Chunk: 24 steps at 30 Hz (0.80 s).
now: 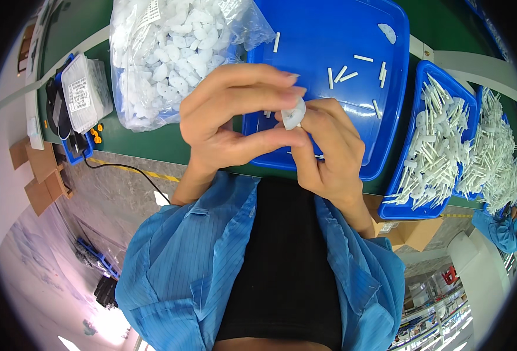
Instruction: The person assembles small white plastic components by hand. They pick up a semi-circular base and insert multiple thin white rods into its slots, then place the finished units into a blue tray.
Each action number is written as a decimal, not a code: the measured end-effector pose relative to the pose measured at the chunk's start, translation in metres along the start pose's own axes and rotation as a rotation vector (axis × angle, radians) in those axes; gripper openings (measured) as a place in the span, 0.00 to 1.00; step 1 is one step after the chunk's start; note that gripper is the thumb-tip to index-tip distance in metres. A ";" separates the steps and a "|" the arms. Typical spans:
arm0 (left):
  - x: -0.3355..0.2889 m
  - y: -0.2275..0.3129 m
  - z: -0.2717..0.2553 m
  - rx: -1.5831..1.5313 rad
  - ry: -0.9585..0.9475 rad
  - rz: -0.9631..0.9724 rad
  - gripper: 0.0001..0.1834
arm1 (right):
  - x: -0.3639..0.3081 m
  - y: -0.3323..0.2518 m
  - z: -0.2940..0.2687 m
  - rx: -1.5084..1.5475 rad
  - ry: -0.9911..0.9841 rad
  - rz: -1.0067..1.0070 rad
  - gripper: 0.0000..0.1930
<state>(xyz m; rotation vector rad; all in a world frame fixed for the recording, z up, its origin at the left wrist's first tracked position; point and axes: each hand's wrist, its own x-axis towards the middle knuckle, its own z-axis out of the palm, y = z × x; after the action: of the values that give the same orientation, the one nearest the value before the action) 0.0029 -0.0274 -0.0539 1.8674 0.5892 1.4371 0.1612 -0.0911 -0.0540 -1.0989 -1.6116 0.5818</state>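
Note:
Between both hands, over the near edge of a blue tray (323, 41), is a small translucent white plastic piece (294, 115) with a curved edge. My left hand (229, 111) is curled around it from the left, fingertips above and thumb below. My right hand (331, 140) pinches at its right side with thumb and forefinger; whether a white stick is in that pinch is hidden. Several short white sticks (341, 74) lie scattered in the tray. A single half-round white piece (387, 33) rests at the tray's far right.
A clear plastic bag (176, 64) full of white pieces stands left of the tray. Two blue bins on the right hold heaped sticks with pieces attached; the nearer heap (437, 146) is larger. A clear plastic box (86, 93) and small orange parts (96, 134) are at far left.

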 end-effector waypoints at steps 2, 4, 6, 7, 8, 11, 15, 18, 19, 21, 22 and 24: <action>0.005 -0.003 -0.006 -0.067 -0.093 -0.020 0.22 | 0.000 -0.001 -0.002 0.021 -0.043 0.008 0.12; 0.009 -0.003 -0.011 -0.090 -0.150 -0.051 0.21 | 0.000 0.000 -0.002 0.025 -0.063 0.016 0.12; 0.011 0.000 -0.014 -0.071 -0.173 -0.093 0.21 | -0.001 0.001 -0.002 0.011 -0.059 0.024 0.13; 0.010 0.002 -0.013 -0.107 -0.153 -0.151 0.20 | 0.000 0.003 -0.003 -0.014 -0.061 -0.017 0.13; 0.009 0.005 -0.011 -0.142 -0.133 -0.209 0.19 | 0.002 0.006 -0.004 -0.040 -0.062 -0.058 0.13; 0.003 0.008 -0.009 -0.247 -0.094 -0.285 0.19 | 0.008 -0.007 -0.018 -0.151 -0.185 0.045 0.14; 0.007 0.008 -0.011 -0.145 -0.240 -0.043 0.16 | 0.008 0.003 -0.025 0.275 -0.232 0.153 0.12; 0.000 0.004 -0.008 -0.110 -0.148 0.063 0.12 | 0.012 -0.008 -0.023 0.417 -0.207 0.267 0.10; -0.004 0.003 -0.003 -0.047 -0.087 0.098 0.11 | 0.008 -0.007 -0.020 0.345 -0.170 0.288 0.09; -0.004 0.005 -0.001 -0.026 -0.066 0.090 0.10 | 0.005 -0.008 -0.019 0.287 -0.150 0.289 0.07; -0.004 0.006 0.000 -0.016 -0.056 0.088 0.10 | 0.004 -0.009 -0.019 0.257 -0.139 0.289 0.06; -0.007 0.004 0.000 -0.014 -0.076 0.136 0.09 | 0.003 -0.016 -0.018 0.312 -0.112 0.422 0.05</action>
<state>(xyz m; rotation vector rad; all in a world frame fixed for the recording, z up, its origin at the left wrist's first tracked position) 0.0007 -0.0351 -0.0559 1.9736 0.4212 1.4444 0.1723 -0.0982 -0.0336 -1.1882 -1.3259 1.1496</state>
